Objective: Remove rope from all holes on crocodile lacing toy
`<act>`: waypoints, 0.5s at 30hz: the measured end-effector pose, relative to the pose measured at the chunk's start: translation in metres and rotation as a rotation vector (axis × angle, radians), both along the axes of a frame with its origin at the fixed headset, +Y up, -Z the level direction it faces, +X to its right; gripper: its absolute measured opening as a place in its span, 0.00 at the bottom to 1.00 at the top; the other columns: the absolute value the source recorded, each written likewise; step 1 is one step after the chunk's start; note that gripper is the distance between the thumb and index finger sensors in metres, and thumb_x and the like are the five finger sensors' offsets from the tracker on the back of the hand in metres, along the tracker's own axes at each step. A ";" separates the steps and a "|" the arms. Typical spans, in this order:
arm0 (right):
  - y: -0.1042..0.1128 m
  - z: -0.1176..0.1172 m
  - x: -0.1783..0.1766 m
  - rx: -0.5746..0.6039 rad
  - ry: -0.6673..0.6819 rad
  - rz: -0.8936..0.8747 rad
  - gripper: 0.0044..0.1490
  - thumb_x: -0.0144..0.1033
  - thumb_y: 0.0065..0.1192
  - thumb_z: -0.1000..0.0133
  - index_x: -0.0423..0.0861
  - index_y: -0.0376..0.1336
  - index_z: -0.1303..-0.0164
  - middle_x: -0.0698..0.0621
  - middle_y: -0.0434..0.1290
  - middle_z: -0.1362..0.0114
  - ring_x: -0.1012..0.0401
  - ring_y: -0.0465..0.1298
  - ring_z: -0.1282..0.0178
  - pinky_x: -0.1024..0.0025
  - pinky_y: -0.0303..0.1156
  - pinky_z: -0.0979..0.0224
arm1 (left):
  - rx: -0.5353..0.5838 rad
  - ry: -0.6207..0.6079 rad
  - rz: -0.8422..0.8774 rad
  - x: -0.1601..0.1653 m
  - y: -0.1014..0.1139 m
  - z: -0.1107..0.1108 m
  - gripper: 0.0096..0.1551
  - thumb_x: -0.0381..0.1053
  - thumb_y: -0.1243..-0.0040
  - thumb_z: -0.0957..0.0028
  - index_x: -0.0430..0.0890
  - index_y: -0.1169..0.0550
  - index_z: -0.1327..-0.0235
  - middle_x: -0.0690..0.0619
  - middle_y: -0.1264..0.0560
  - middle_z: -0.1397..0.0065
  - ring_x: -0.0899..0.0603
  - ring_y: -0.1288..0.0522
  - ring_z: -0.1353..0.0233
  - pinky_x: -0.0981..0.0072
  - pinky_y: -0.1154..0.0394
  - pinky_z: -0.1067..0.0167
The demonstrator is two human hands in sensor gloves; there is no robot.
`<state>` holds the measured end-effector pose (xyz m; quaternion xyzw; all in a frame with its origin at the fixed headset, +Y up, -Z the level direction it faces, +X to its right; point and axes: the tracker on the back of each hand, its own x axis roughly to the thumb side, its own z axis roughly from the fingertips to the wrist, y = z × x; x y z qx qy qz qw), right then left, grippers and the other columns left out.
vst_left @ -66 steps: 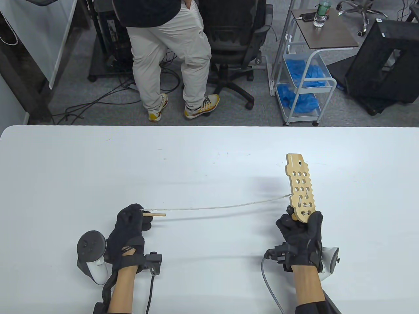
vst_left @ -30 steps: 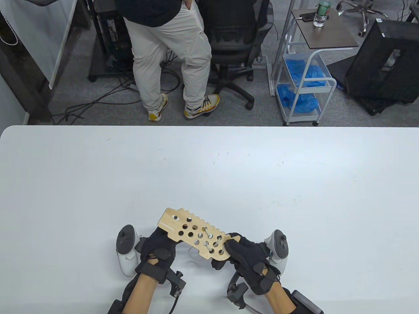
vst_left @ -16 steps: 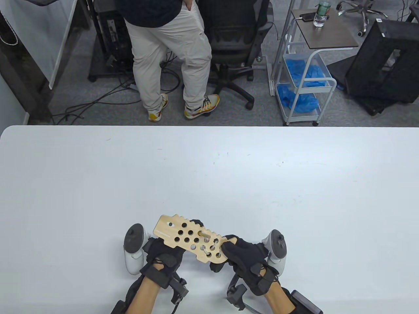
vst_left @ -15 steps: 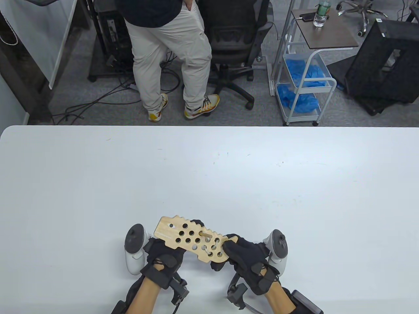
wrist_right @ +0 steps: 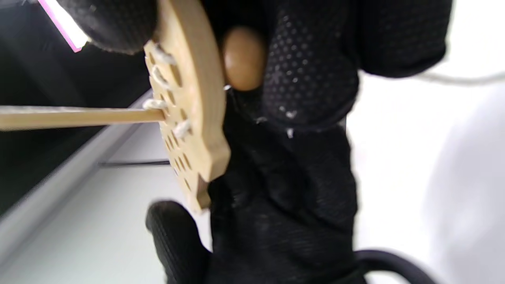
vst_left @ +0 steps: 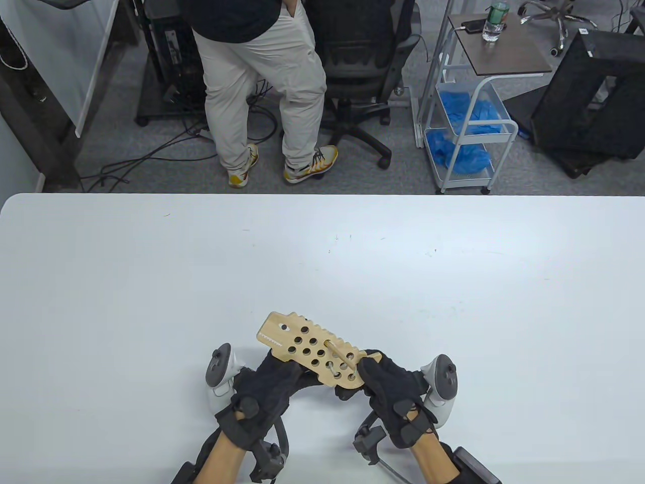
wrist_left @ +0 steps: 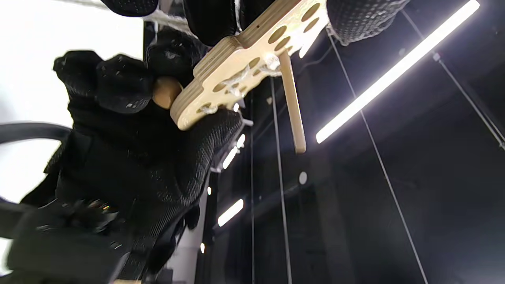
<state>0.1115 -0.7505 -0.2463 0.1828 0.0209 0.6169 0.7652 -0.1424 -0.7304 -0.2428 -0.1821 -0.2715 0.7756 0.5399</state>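
Crocodile lacing toy (vst_left: 316, 353), a flat wooden board full of round holes, is held above the near edge of the white worktop (vst_left: 322, 252), between the two gloved hands, its head end pointing up and to the left in the table view. The right hand (vst_left: 390, 390) grasps the tail end, thumb over the top face and fingers curled beneath; the right wrist view shows a round wooden bead (wrist_right: 241, 59) pressed between those fingers and the underside of the board. The left hand (vst_left: 269, 380) reaches under the middle of the toy with curled fingers, and the left wrist view shows its fingertips (wrist_left: 213, 15) on the board's edge, though whether they grip the board or the rope beneath cannot be told. White rope (wrist_left: 236, 81) crosses between several holes near the tail. A thin wooden needle (vst_left: 342, 354) sticks out of one hole on the top face. Beyond the worktop a person in light trousers (vst_left: 262, 85) stands beside an office chair (vst_left: 358, 65), and a white cart (vst_left: 468, 121) holds blue material.
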 end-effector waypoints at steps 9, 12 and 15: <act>0.015 0.007 -0.010 0.181 0.026 0.272 0.25 0.39 0.72 0.51 0.37 0.71 0.49 0.37 0.78 0.39 0.43 0.82 0.58 0.37 0.74 0.48 | -0.044 0.064 -0.045 -0.006 -0.002 -0.001 0.47 0.62 0.51 0.37 0.55 0.58 0.13 0.58 0.27 0.21 0.45 0.30 0.22 0.34 0.36 0.26; 0.020 0.008 -0.006 0.244 -0.058 0.386 0.26 0.40 0.69 0.51 0.39 0.70 0.48 0.38 0.77 0.37 0.43 0.82 0.57 0.37 0.73 0.46 | -0.069 0.121 -0.147 -0.010 -0.005 -0.001 0.50 0.66 0.52 0.38 0.51 0.60 0.14 0.56 0.29 0.21 0.44 0.31 0.23 0.34 0.37 0.26; 0.025 0.010 -0.003 0.276 -0.128 0.434 0.26 0.41 0.68 0.51 0.39 0.71 0.48 0.38 0.77 0.37 0.43 0.82 0.57 0.37 0.73 0.46 | -0.072 0.166 -0.251 -0.012 -0.007 -0.002 0.51 0.68 0.52 0.39 0.49 0.58 0.14 0.52 0.28 0.22 0.41 0.31 0.24 0.32 0.38 0.27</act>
